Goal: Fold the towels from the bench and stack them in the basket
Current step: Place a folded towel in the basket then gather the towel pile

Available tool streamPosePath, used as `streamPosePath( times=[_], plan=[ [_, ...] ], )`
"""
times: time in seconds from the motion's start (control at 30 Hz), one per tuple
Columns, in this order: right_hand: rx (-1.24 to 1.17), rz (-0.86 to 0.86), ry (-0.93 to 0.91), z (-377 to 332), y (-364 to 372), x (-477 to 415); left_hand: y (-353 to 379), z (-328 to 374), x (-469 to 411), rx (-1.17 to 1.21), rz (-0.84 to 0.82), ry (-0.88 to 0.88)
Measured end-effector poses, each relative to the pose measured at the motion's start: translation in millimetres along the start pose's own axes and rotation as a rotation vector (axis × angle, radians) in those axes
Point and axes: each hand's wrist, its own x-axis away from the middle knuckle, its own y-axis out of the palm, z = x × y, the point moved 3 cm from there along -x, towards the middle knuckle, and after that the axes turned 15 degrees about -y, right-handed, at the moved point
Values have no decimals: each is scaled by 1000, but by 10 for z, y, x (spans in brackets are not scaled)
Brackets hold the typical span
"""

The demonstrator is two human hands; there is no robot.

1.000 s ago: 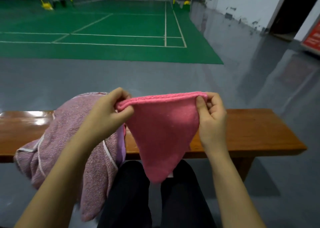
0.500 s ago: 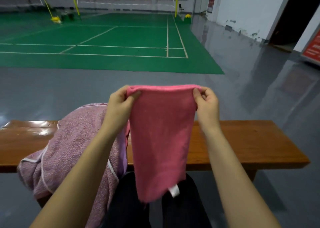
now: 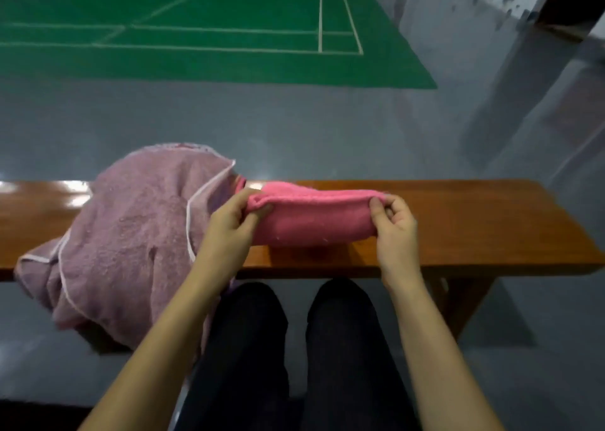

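A small pink towel (image 3: 311,218) lies folded over on the wooden bench (image 3: 474,227), stretched left to right. My left hand (image 3: 232,224) pinches its left end and my right hand (image 3: 393,224) pinches its right end. A larger mauve towel with white piping (image 3: 131,234) is heaped on the bench to the left and hangs over the front edge. No basket is in view.
My dark-trousered legs (image 3: 294,348) are in front of the bench. Bare bench top extends to the right of the pink towel. Beyond the bench are grey floor (image 3: 327,129) and a green court (image 3: 212,21).
The pink towel was held up hanging in the air; now both hands have brought it down onto the bench, doubled over. The view has tilted downward.
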Motion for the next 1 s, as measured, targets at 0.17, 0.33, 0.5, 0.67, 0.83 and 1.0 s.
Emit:
streamPosePath(
  times=[0.17,0.33,0.5,0.67,0.83,1.0],
  plan=[
    [48,-70,208,651,-69,537,248,-730,417,-1,-34,-178],
    [87,-38,214,775,33,409,331,-879,328,11,55,-299],
    [219,-108,146,920,210,89,343,-813,-21,-104,162,-315],
    [315,-148,81,1048,407,-232,370,-810,-409,-226,238,-357],
    [459,-238,107,1321,548,-393,499,-1040,-713,-522,167,-402],
    [618,-332,85,1465,594,-383,562,-1180,-778,-719,95,-432]
  ],
)
